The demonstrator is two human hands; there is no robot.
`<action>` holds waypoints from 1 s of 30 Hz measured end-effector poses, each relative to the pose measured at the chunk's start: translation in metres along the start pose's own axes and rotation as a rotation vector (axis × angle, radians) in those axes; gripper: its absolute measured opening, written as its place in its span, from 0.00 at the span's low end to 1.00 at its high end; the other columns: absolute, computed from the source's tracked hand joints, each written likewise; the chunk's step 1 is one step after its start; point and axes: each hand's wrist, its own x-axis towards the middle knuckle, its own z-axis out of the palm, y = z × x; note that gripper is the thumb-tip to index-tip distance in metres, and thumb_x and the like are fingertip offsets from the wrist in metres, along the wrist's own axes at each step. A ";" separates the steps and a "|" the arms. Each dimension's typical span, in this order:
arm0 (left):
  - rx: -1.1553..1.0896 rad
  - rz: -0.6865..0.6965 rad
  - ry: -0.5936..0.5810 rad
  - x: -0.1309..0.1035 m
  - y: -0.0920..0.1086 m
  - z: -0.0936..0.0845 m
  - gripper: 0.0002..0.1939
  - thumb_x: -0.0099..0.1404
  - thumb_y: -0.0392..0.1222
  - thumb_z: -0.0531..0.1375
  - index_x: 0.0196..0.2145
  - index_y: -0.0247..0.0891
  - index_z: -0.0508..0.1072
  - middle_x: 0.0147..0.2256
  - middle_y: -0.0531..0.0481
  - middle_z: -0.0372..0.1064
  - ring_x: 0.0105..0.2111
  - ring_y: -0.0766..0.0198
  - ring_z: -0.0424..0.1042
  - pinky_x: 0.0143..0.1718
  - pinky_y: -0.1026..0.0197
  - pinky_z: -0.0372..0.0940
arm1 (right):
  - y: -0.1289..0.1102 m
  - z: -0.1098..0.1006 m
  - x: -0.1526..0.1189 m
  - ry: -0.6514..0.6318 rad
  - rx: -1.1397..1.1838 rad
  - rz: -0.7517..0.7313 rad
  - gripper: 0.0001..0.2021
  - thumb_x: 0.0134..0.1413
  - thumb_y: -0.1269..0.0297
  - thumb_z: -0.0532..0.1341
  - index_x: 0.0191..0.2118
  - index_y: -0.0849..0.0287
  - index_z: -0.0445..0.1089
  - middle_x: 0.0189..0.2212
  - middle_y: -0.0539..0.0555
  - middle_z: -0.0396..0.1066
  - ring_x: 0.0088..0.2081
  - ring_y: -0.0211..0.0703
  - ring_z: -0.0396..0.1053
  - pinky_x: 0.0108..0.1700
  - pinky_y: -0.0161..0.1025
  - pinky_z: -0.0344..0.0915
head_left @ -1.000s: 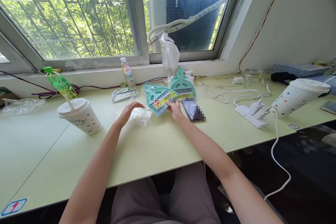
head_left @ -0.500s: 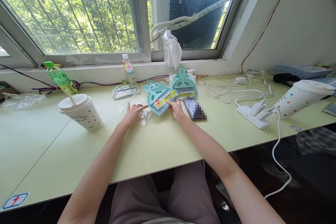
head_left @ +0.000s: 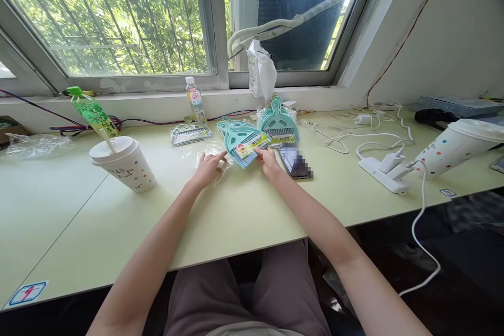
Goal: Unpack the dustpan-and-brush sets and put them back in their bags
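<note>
A mint-green mini dustpan and brush set [head_left: 241,142] with a yellow label is tilted up between my two hands. Its right edge is pinched by my right hand [head_left: 269,161], fingers closed at the label's corner. My left hand [head_left: 210,169] is at its lower left, fingers apart, fingertips at or close to the set's edge; contact is hard to make out. Clear crumpled plastic wrap [head_left: 191,153] lies under and around that hand. Behind the right hand is a stack of similar dustpan sets [head_left: 279,121]. Another wrapped set [head_left: 191,134] lies at the back left.
A lidded paper cup [head_left: 126,165] and a green bottle [head_left: 92,110] stand left; a clear bottle [head_left: 196,100] is by the window. A phone [head_left: 293,161] lies right of my right hand. Farther right are a power strip [head_left: 381,176], cables and another cup [head_left: 452,149].
The set has tipped slightly, still in my right hand. My left hand has shifted a little right with its fingers drawn in. The whole view has moved slightly.
</note>
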 end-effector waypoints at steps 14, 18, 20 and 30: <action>0.148 0.063 0.070 -0.003 0.013 0.015 0.26 0.69 0.53 0.48 0.62 0.46 0.62 0.59 0.41 0.59 0.58 0.49 0.59 0.61 0.44 0.50 | 0.003 -0.005 0.004 0.007 0.028 -0.023 0.12 0.46 0.77 0.63 0.38 0.57 0.67 0.35 0.50 0.77 0.36 0.40 0.75 0.40 0.37 0.76; 0.174 0.085 0.050 -0.002 0.007 0.015 0.25 0.70 0.42 0.45 0.63 0.43 0.61 0.58 0.41 0.63 0.56 0.50 0.63 0.58 0.47 0.56 | 0.003 -0.004 0.003 0.010 0.033 -0.019 0.13 0.46 0.78 0.63 0.38 0.57 0.67 0.35 0.49 0.77 0.35 0.40 0.75 0.41 0.38 0.76; 0.214 0.098 0.058 -0.003 0.004 0.009 0.28 0.67 0.32 0.44 0.61 0.45 0.64 0.55 0.44 0.67 0.53 0.53 0.66 0.60 0.46 0.53 | 0.003 -0.004 0.003 0.015 0.034 -0.018 0.13 0.46 0.78 0.63 0.38 0.57 0.67 0.35 0.49 0.77 0.35 0.40 0.75 0.41 0.38 0.76; 0.242 0.014 0.259 -0.005 -0.014 -0.014 0.24 0.57 0.26 0.47 0.27 0.47 0.79 0.31 0.48 0.76 0.51 0.52 0.69 0.66 0.33 0.26 | 0.006 -0.006 0.006 0.008 0.051 -0.027 0.14 0.45 0.77 0.63 0.40 0.57 0.67 0.34 0.50 0.77 0.36 0.41 0.76 0.41 0.38 0.76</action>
